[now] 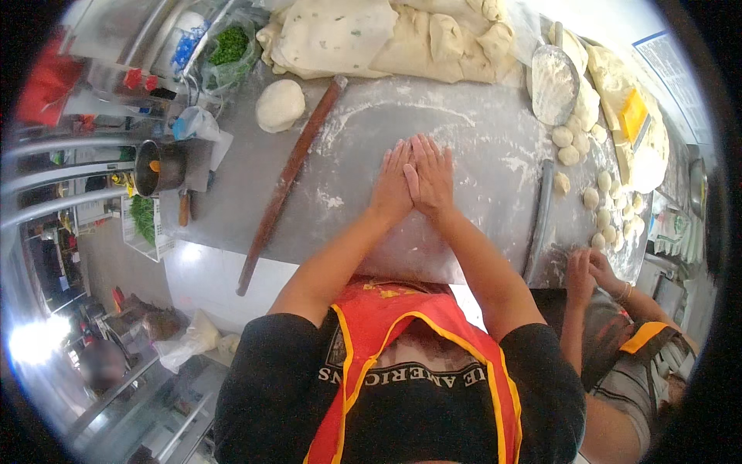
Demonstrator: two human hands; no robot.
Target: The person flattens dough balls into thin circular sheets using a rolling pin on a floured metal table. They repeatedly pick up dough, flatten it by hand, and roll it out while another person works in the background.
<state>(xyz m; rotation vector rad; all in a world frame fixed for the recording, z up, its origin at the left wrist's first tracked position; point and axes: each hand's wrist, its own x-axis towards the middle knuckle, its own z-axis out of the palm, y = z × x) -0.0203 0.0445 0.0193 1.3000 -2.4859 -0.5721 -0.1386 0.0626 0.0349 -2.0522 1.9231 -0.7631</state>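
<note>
My left hand [394,177] and my right hand [430,174] lie side by side in front of me, with fingers stretched out and backs up. They touch along their inner edges, and the right thumb crosses over to the left hand. Below them is the floured metal worktop [371,124]; whatever may be under the palms is hidden. To the left, a long wooden rolling pin [293,180] lies slantwise, its near end over the table edge. Beyond it rests a round piece of dough [280,105].
Large dough slabs [394,37] cover the back. At right are a metal scoop [555,84], a yellow-handled scraper [635,119], small dough balls [591,198] and a grey rod [540,217]. A co-worker's hands [585,272] work there. A metal pot [155,168] and chopped greens [230,46] stand left.
</note>
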